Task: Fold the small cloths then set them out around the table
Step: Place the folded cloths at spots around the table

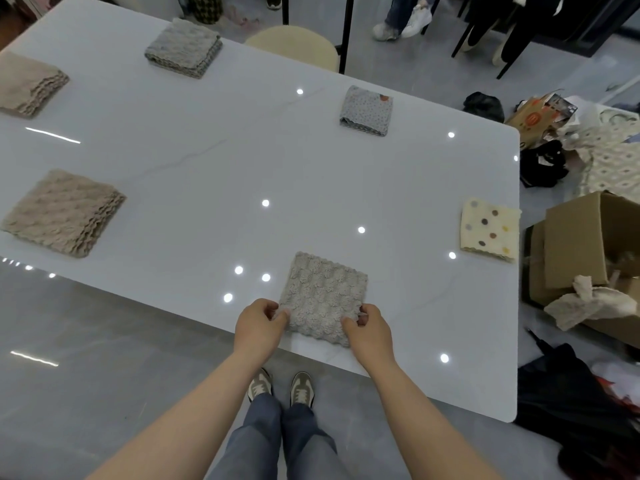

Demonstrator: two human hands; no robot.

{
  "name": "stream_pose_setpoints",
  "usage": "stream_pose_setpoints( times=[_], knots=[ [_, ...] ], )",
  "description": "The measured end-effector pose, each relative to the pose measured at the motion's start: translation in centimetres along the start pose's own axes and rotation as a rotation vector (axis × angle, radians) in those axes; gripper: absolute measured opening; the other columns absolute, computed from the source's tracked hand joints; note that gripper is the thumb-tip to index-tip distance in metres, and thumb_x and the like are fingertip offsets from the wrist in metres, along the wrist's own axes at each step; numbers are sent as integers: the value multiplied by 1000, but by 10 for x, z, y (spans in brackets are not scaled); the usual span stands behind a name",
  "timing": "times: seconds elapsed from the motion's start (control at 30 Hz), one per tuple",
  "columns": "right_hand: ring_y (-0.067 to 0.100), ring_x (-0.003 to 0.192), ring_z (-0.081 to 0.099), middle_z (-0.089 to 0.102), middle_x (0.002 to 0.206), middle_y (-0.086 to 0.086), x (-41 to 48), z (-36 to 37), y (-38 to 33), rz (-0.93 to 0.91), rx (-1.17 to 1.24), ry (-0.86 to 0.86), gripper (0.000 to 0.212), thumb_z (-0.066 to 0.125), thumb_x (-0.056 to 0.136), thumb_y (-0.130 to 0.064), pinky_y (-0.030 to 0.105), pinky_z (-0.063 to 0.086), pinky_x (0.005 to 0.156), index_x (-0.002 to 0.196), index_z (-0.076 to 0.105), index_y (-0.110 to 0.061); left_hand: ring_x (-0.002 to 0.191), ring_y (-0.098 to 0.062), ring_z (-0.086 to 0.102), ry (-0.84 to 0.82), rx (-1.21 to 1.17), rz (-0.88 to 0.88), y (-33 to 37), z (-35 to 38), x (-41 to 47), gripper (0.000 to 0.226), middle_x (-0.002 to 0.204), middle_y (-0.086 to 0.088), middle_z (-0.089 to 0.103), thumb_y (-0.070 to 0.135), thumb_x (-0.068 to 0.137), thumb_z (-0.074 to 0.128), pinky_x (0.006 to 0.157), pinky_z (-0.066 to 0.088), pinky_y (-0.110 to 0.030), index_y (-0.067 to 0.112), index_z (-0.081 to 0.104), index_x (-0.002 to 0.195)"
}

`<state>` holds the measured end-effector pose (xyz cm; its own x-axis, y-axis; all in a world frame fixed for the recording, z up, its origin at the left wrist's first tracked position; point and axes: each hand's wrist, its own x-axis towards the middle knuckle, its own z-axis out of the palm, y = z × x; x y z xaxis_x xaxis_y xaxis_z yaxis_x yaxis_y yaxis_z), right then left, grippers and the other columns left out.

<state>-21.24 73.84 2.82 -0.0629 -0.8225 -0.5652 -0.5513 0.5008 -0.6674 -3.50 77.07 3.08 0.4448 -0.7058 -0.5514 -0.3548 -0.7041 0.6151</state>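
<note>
A folded beige textured cloth (pixel 322 296) lies flat near the front edge of the white table (pixel 214 174). My left hand (pixel 258 325) pinches its near left corner and my right hand (pixel 369 329) pinches its near right corner. Other folded cloths lie around the table: a tan one (pixel 62 211) at the left, another tan one (pixel 29 84) at the far left, a grey one (pixel 183 48) at the back, a grey speckled one (pixel 367 110) at the back right, and a cream dotted one (pixel 490 230) at the right edge.
A cream chair (pixel 294 45) stands behind the table. Cardboard boxes (pixel 585 244) with a loose cloth (pixel 588 304), bags and clutter crowd the floor to the right. A person's legs (pixel 401 19) show at the back. My feet (pixel 280 389) stand at the table's front edge.
</note>
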Motion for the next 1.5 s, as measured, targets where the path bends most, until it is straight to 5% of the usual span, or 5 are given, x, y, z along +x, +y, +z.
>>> stream_pose_setpoints(
  times=[0.27,0.47,1.13,1.33,1.5],
  knots=[
    [16,102,56,57,112,1,-17,-12,-13,-63,14,91,39,62,89,-20,24,43,85,126,51,-14,89,-16,57,44,-39,42,7,-20,-9,34,108,-5,62,25,88,62,76,41,-26,7,58,117],
    [0,86,56,59,98,-7,-41,-12,-31,-138,21,-18,26,60,89,-17,9,40,66,115,58,-19,84,-9,58,74,-78,91,1,-44,-30,23,101,1,63,23,88,61,64,41,-16,14,60,110],
    [2,78,54,57,86,-10,-124,182,-129,-159,-51,-76,22,61,88,-17,11,42,67,109,61,-16,77,1,55,26,-76,144,-112,-226,-4,10,90,4,64,19,86,62,64,38,-9,18,63,97],
    [2,76,54,57,85,-9,-134,228,-162,-173,-51,-73,20,61,88,-18,14,43,68,108,61,-17,78,-5,55,23,-77,138,-139,-271,14,11,91,3,63,19,87,62,70,40,-20,17,63,97],
    [2,76,53,56,85,-10,-128,256,-180,-168,-85,-77,22,60,88,-19,13,42,66,109,60,-17,75,-2,54,30,-86,143,-148,-293,35,9,89,2,63,17,86,62,63,38,-12,15,63,95]
  ],
)
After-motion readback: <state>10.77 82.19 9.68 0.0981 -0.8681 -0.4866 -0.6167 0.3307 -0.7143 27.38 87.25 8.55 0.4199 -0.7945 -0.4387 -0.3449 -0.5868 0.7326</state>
